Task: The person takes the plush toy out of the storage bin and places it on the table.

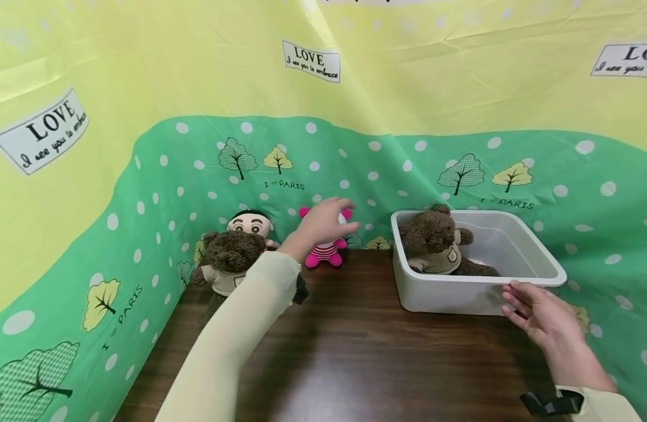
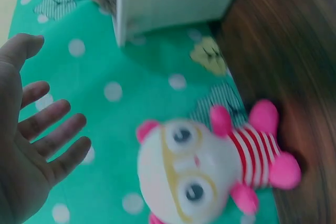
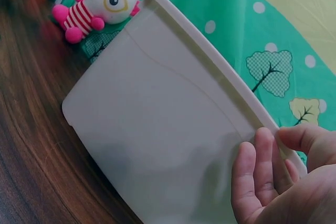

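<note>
My left hand [image 1: 323, 224] is held in front of a pink-and-white plush doll [image 1: 325, 253] with a red-striped body, hiding much of its head in the head view. In the left wrist view the fingers are spread and apart from the doll, which shows yellow glasses. My right hand [image 1: 549, 318] pinches the front rim of a light grey plastic bin [image 1: 445, 297] near its right corner, thumb at the rim and fingers against the outer wall. Inside the bin, at its left end, leans a brown teddy bear [image 1: 431, 237] in a beige shirt.
Another brown teddy bear [image 1: 230, 253] sits at the left, partly behind my left sleeve. Behind it stands a doll [image 1: 249, 223] with black hair. A green and yellow printed cloth [image 1: 376, 176] backs the dark wooden table [image 1: 355, 346].
</note>
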Motion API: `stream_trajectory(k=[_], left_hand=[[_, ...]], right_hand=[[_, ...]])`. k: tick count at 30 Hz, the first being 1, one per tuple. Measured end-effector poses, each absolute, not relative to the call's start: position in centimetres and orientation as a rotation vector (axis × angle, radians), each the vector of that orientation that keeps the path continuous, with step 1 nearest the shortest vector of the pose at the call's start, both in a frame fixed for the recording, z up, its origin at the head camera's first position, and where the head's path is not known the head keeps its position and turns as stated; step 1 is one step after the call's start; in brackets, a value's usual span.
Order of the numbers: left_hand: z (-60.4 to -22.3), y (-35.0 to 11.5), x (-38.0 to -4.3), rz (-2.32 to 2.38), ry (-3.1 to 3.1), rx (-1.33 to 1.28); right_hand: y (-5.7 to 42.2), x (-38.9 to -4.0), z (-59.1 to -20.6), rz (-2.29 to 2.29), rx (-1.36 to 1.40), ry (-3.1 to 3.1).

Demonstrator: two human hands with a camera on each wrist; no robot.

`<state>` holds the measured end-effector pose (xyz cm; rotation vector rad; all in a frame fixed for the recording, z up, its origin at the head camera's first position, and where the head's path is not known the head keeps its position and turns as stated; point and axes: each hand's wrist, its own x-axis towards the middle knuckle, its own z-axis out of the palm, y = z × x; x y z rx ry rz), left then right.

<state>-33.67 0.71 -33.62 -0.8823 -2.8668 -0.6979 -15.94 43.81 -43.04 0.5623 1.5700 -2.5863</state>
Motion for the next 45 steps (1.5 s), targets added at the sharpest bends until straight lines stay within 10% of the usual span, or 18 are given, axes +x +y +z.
stream_trajectory(k=[18,45], left_hand=[[-35.7,14.2,-34.6,-1.158,-2.966,-0.9],[-37.7,19.7,-35.8,-0.853,-3.104,-0.824]], right_hand=[[43.1,-15.1,-43.0,-2.555,0.635,1.673],[42.7,-15.3,-42.3,-2.531,0.719,1.76]])
